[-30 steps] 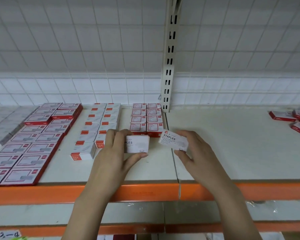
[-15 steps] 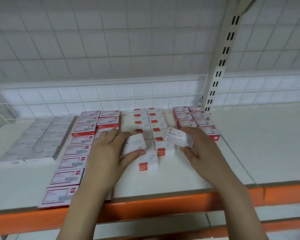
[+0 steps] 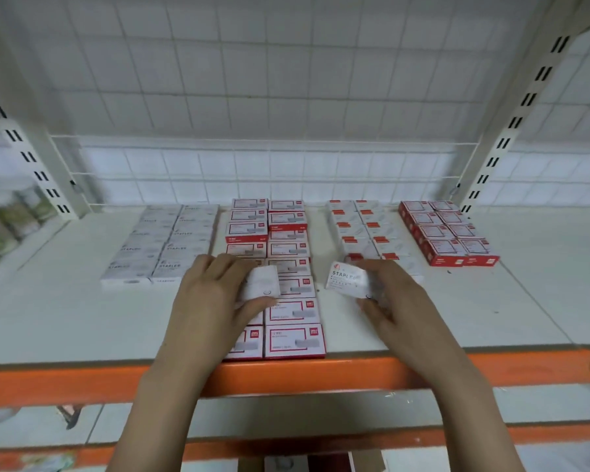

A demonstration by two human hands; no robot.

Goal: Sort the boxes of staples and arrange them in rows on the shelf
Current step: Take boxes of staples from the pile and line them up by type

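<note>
My left hand (image 3: 215, 294) grips a white staples box (image 3: 262, 282) above the red-framed rows. My right hand (image 3: 392, 301) holds a second white box printed STAPLES (image 3: 346, 279), tilted, just in front of the white-and-orange rows. On the white shelf (image 3: 491, 301) lie four groups in double rows: plain white STAPLES boxes (image 3: 166, 247) at the left, red-framed boxes (image 3: 286, 267) in the middle, white boxes with orange tabs (image 3: 365, 229), and dark red boxes (image 3: 447, 233) at the right.
The shelf has an orange front edge (image 3: 286, 373) and a white wire grid back (image 3: 252, 172). Slotted uprights (image 3: 511, 131) stand at both sides. Blurred jars (image 3: 11, 216) sit at the far left. A lower shelf (image 3: 286, 410) lies beneath.
The view has swung left, so the rows now sit centred. Both hands, each still holding its white box, have moved left over the shelf toward the red-framed rows.
</note>
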